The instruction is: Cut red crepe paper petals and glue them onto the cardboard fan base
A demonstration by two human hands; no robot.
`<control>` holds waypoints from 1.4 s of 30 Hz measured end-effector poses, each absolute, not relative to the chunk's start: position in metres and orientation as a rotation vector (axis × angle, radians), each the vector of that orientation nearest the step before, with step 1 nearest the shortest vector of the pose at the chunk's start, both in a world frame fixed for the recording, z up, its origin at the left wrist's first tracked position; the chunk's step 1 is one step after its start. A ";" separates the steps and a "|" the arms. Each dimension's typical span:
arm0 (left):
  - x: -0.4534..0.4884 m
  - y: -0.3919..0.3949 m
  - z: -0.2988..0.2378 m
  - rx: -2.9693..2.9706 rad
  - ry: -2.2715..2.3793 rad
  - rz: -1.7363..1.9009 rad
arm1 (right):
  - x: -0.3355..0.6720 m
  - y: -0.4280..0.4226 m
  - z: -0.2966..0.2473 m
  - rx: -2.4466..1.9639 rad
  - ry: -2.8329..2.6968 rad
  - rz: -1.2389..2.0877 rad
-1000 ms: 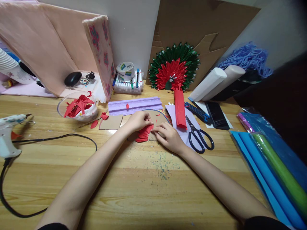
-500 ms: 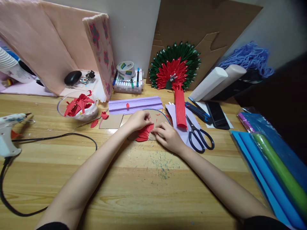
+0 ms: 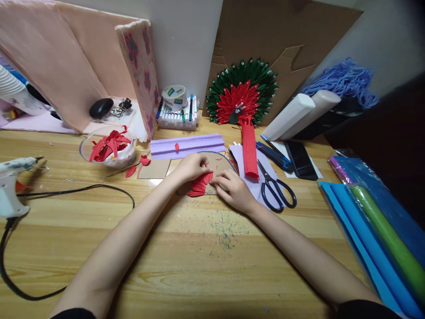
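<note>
One worry, folks: our left hand (image 3: pixel 195 167) pinched red petals (image 3: pixel 199 186) on the cardboard (image 3: pixel 213 161), we couldn't tell if our right hand (image 3: pixel 233 187) gripped any, and a careless sideways tug could've ripped petals that thin.

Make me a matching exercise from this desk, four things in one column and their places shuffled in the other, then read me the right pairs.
Things:
1. Black-handled scissors
2. Layered red paper
3. White glue gun
4. Loose red strips

Places:
A. In the clear bowl
B. At the left edge of the picture
C. Lying partly on a lilac sheet
D. Over brown cardboard, at the fingers of the left hand and right hand

Right pairs: 1-C, 2-D, 3-B, 4-A.
</note>
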State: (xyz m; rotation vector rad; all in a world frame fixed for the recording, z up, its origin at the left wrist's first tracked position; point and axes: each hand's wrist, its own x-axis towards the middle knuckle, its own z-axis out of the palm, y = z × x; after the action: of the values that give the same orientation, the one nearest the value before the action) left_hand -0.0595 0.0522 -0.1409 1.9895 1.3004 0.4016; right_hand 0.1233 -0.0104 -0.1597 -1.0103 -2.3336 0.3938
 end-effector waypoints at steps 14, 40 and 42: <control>-0.061 0.052 -0.141 1.983 1.299 0.414 | 0.124 -0.011 -0.163 -0.889 -2.282 0.511; -0.065 0.049 -0.118 2.068 1.317 0.398 | 0.122 -0.010 -0.158 -0.962 -1.991 0.496; -0.059 0.048 -0.127 2.083 1.302 0.426 | 0.121 -0.010 -0.158 -0.971 -1.959 0.518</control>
State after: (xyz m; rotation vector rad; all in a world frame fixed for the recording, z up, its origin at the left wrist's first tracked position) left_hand -0.0586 0.0475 -0.1274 2.0830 1.3019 0.4261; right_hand 0.1211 -0.0105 -0.1580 -0.9708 -1.9591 0.5178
